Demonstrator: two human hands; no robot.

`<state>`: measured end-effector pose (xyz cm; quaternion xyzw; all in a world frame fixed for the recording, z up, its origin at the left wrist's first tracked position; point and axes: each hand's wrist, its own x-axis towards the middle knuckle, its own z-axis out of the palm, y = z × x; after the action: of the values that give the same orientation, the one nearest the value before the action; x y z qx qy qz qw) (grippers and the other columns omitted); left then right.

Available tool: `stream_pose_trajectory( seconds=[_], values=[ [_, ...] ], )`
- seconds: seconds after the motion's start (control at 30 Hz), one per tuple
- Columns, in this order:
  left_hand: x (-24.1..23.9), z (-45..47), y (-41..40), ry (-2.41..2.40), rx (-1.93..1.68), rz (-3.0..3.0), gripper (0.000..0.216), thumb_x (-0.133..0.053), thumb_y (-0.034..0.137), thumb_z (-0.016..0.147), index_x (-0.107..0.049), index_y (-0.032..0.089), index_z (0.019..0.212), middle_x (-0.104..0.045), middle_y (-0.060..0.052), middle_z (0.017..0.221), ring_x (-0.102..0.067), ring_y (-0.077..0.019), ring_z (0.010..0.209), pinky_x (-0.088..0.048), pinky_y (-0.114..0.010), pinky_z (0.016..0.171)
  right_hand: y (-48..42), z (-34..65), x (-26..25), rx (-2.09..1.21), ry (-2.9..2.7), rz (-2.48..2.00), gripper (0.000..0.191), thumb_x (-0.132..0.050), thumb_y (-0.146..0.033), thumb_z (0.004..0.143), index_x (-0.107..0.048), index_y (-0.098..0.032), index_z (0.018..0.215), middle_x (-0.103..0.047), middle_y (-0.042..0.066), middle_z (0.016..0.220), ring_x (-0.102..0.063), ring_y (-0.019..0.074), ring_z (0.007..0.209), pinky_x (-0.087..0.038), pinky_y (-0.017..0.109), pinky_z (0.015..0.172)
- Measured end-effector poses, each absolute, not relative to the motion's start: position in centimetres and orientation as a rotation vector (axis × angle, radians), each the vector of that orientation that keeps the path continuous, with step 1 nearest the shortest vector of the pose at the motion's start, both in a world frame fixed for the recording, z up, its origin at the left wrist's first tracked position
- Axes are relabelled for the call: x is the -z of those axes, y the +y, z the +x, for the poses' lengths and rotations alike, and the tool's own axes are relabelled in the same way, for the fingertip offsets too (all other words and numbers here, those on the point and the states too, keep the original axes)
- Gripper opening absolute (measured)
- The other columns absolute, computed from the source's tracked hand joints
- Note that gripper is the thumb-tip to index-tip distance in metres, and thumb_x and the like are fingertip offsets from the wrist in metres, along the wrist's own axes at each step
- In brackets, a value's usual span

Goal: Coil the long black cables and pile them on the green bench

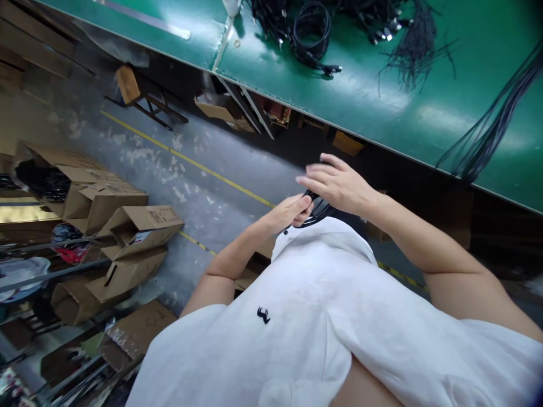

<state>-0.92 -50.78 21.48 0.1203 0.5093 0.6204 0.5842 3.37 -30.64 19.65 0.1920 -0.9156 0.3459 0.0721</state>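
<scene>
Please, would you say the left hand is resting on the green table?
No, the left hand grips black cable, apart from the green table.

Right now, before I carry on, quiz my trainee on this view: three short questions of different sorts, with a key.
1. Multiple choice: which hand clearly grips the black cable? A) left B) right
2. True or false: a coiled cord lies on the green table.
3. Fill in: in this view, the frayed bundle of thin strands lies to the ____ of that coil.

Key:
1. A: the left hand; the right hand has its fingers extended.
2. True.
3. Right.
</scene>
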Motion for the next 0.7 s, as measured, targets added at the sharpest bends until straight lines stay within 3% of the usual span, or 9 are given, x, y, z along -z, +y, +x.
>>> stream_pose_trajectory(
  seconds=[0.1,0.2,0.3,0.53,0.63,0.7],
  values=[
    [-21.9,-1.4,-50.8,1.242,-1.402,0.239,0.053,-0.058,0.070,0.085,-0.048,0.017,0.079,-0.028,0.011,0.053,-0.018,-0.0026,0.042,-0.017,-0.017,0.040,-30.3,3.1,-19.3,-1.067,-2.842,0.767,0.031,-0.037,-0.031,0.101,-0.067,-0.022,0.098,-0.061,0.007,0.078,-0.052,0.0200,0.078,-0.043,0.039,0.089],
    [-22.0,-2.0,-51.1,1.277,-1.398,0.233,0.052,-0.059,0.068,0.084,-0.051,0.017,0.086,-0.030,0.010,0.055,-0.018,-0.0033,0.043,-0.017,-0.018,0.041,-30.2,3.4,-18.9,-1.045,-2.888,0.797,0.038,-0.040,-0.044,0.101,-0.064,-0.018,0.114,-0.063,0.011,0.090,-0.052,0.0218,0.081,-0.041,0.034,0.072],
    [-21.4,-2.7,-51.1,1.306,-1.374,0.208,0.051,-0.061,0.067,0.084,-0.052,0.017,0.087,-0.029,0.010,0.056,-0.018,-0.0037,0.044,-0.015,-0.019,0.041,-30.0,3.6,-17.8,-1.000,-2.889,0.813,0.046,-0.034,-0.048,0.104,-0.059,-0.016,0.124,-0.063,0.012,0.096,-0.052,0.0218,0.084,-0.036,0.031,0.067],
    [-20.8,-3.9,-48.9,1.186,-1.267,0.107,0.053,-0.049,0.062,0.091,-0.063,0.011,0.090,-0.041,0.004,0.059,-0.031,-0.0076,0.049,-0.029,-0.024,0.048,-27.9,1.8,-16.2,-0.741,-2.888,1.015,0.039,-0.028,-0.028,0.106,-0.064,-0.016,0.109,-0.061,0.008,0.081,-0.046,0.0190,0.073,-0.028,0.034,0.067],
    [-21.3,-4.2,-47.5,1.197,-1.239,0.033,0.045,-0.059,0.058,0.087,-0.060,0.013,0.089,-0.040,0.005,0.060,-0.029,-0.0063,0.049,-0.025,-0.022,0.048,-26.7,1.1,-16.2,-0.917,-2.864,0.992,0.038,-0.033,-0.037,0.106,-0.065,-0.017,0.112,-0.064,0.009,0.088,-0.051,0.0189,0.078,-0.033,0.033,0.072],
    [-21.5,-4.0,-46.8,1.262,-1.228,-0.023,0.045,-0.062,0.059,0.085,-0.056,0.015,0.085,-0.033,0.008,0.059,-0.022,-0.0051,0.048,-0.019,-0.021,0.047,-24.6,0.6,-15.1,-1.184,-2.800,0.904,0.038,-0.042,-0.046,0.103,-0.064,-0.019,0.117,-0.066,0.010,0.102,-0.055,0.0197,0.090,-0.038,0.033,0.079]
  ],
)
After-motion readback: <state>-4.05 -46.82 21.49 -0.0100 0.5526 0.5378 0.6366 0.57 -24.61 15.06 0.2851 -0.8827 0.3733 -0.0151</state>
